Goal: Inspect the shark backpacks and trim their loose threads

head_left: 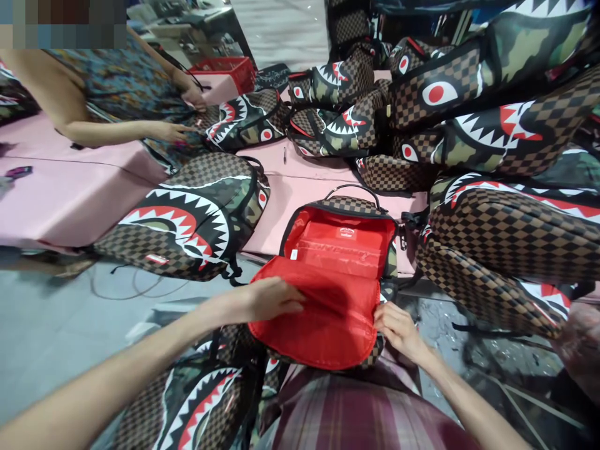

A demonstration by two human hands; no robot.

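Observation:
An opened backpack [344, 240] with a bright red lining lies in front of me, its checkered top handle [354, 189] pointing away. Its front panel [323, 325] is folded down toward my lap, red inside facing up. My left hand [272, 299] rests over the left part of that panel, fingers stretched toward its middle. At the panel's right edge, my right hand [396, 328] has its fingers closed on the red rim. A small white tag [294, 254] shows inside the left wall of the backpack.
A closed shark-mouth backpack [187, 219] lies to the left on the pink table [70, 181]. Several more are piled on the right [510, 231] and at the back. Across the table a co-worker [131, 94] handles another backpack [246, 122]. A red crate [227, 72] stands behind.

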